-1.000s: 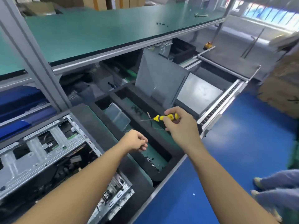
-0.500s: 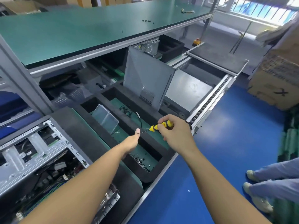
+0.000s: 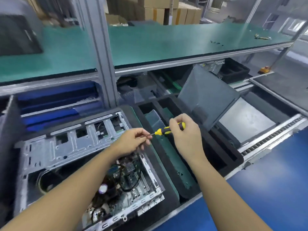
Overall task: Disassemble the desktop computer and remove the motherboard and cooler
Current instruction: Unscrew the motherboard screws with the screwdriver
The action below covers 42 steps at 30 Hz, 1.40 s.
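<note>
In the frame centre the right hand point(image 3: 186, 139) grips the yellow screwdriver point(image 3: 162, 130), the left hand point(image 3: 133, 141) pinches its shaft, and the open computer case point(image 3: 66, 147) with the motherboard point(image 3: 131, 174) lies at lower left

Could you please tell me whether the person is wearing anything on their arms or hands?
Nothing shows. The left hand and right hand are ungloved, and both forearms are bare to the frame's edge: no sleeve, watch or ring in view.
</note>
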Tool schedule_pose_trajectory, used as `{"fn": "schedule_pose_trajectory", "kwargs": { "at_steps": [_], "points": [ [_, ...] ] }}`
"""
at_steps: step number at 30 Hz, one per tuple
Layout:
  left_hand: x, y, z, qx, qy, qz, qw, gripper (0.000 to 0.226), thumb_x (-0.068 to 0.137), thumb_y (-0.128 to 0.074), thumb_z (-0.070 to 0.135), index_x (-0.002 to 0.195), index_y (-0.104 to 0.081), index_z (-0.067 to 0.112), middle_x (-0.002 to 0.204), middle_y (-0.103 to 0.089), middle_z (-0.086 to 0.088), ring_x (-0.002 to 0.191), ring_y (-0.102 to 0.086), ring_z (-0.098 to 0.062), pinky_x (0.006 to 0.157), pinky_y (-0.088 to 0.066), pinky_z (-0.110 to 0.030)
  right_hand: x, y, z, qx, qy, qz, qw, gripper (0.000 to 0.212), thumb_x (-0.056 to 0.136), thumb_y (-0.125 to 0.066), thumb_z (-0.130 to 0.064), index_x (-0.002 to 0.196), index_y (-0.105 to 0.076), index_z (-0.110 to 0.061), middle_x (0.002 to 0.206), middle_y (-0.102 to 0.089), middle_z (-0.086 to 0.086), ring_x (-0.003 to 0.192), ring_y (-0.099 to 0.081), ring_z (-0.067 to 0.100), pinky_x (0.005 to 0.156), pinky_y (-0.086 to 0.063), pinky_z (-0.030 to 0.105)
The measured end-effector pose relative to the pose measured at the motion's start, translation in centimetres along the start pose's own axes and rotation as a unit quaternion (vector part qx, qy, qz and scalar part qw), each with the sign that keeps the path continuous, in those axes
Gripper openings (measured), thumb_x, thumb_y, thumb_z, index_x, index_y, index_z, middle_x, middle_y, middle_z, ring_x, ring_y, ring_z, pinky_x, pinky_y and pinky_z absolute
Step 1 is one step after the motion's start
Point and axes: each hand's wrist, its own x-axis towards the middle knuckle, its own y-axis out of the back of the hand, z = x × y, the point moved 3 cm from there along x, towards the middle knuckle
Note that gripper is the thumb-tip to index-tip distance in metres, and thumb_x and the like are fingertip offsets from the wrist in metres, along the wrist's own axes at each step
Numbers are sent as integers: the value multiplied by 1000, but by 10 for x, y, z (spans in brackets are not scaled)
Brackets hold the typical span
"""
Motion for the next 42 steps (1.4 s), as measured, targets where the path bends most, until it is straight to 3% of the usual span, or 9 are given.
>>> {"fn": "schedule_pose_trajectory", "kwargs": {
  "at_steps": [4, 10, 14, 18, 22, 26, 28, 32, 42],
  "points": [
    [-47, 53, -38, 62, 47, 35, 996, 28, 98, -49, 3, 88, -66, 23, 78, -74, 6, 59, -60, -9, 56, -44, -18, -6, -47, -16, 6, 35, -61, 998, 29, 92, -54, -35, 69, -48, -19, 63, -55, 13, 52, -32, 11, 48, -29, 25],
    [-107, 78, -86, 216, 150, -17, 965, 31, 91, -46, 10, 92, -65, 34, 91, -71, 19, 77, -61, 9, 66, -42, -12, -18, -102, -26, -61, 92, -128, 986, 36, 96, -57, -30, 65, -40, -24, 52, -38, -10, 47, -30, 8, 46, -26, 22],
    [-124, 81, -95, 314, 190, -19, 930, 24, 94, -48, 14, 105, -65, 27, 115, -64, 6, 97, -58, -10, 83, -46, -27, -23, -127, -25, -89, 101, -152, 979, 32, 96, -56, -30, 68, -46, -20, 51, -43, -13, 45, -32, 9, 45, -26, 20],
    [-122, 95, -84, 407, 212, -5, 888, 32, 93, -41, 9, 101, -60, 33, 113, -59, 7, 91, -56, -18, 69, -40, -32, -29, -146, -26, -113, 117, -183, 970, 29, 96, -56, -32, 69, -47, -26, 53, -50, -17, 42, -34, 10, 45, -28, 21],
    [-134, 116, -93, 428, 259, -92, 861, 35, 91, -44, 1, 108, -67, 21, 112, -63, 2, 91, -60, -20, 69, -47, -32, -41, -168, -26, -138, 121, -263, 947, 24, 96, -57, -37, 76, -48, -31, 55, -54, -17, 41, -39, 10, 44, -31, 23],
    [-147, 122, -113, 387, 310, -151, 855, 28, 97, -45, 19, 99, -64, -1, 83, -55, -3, 75, -49, -21, 73, -44, -35, -56, -191, -27, -147, 129, -321, 927, 18, 94, -60, -41, 82, -49, -33, 56, -54, -11, 50, -47, 9, 49, -38, 24],
    [-145, 124, -117, 339, 320, -170, 868, 31, 100, -48, 27, 97, -64, 1, 93, -60, -13, 81, -50, -23, 78, -41, -35, -65, -202, -26, -146, 127, -357, 914, 15, 95, -61, -40, 87, -51, -32, 66, -58, -7, 58, -52, 10, 54, -42, 25],
    [-143, 130, -138, 318, 355, -156, 865, 35, 102, -44, 19, 126, -64, 4, 131, -62, -11, 116, -59, -28, 98, -46, -39, -78, -220, -19, -171, 140, -408, 886, 16, 100, -53, -40, 96, -49, -25, 74, -54, -7, 61, -48, 10, 53, -37, 26],
    [-135, 130, -157, 361, 381, -167, 835, 32, 97, -47, 6, 125, -63, 3, 124, -64, -14, 102, -64, -29, 77, -50, -37, -91, -267, 5, -296, 179, -439, 829, 20, 103, -47, -41, 105, -43, -22, 74, -41, -14, 68, -47, 18, 54, -30, 34]
  ]
}}
